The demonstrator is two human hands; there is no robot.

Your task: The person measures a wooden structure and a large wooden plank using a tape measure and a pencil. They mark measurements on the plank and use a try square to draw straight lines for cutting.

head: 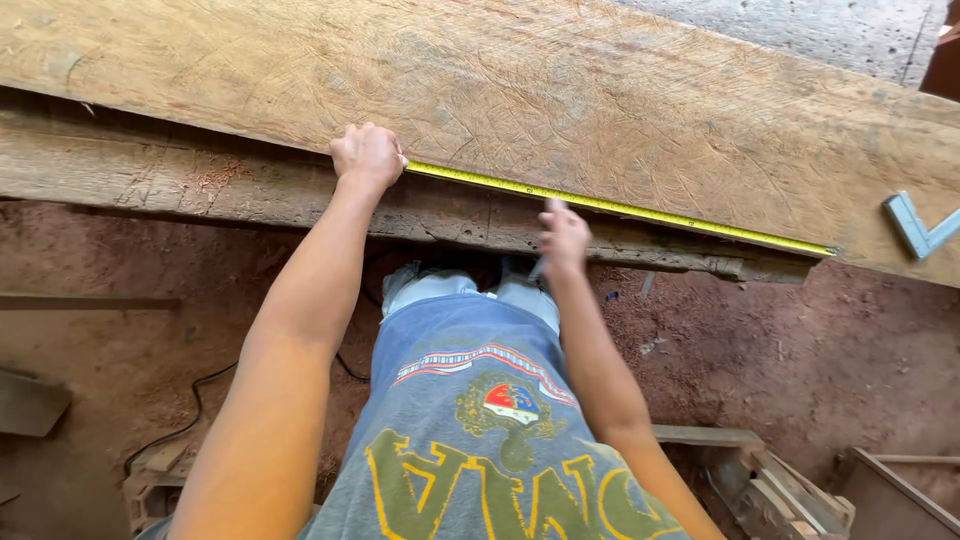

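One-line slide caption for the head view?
Left hand pins yellow tape measure along wide rough wooden plank; right hand hovers at its edge.

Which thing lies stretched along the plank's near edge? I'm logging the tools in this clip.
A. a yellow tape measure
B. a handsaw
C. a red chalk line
A: a yellow tape measure runs along the plank edge from the left hand rightward.

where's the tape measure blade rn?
Head view: the yellow tape lies along the plank's near edge, running from the left hand rightward, passing just above the right hand.
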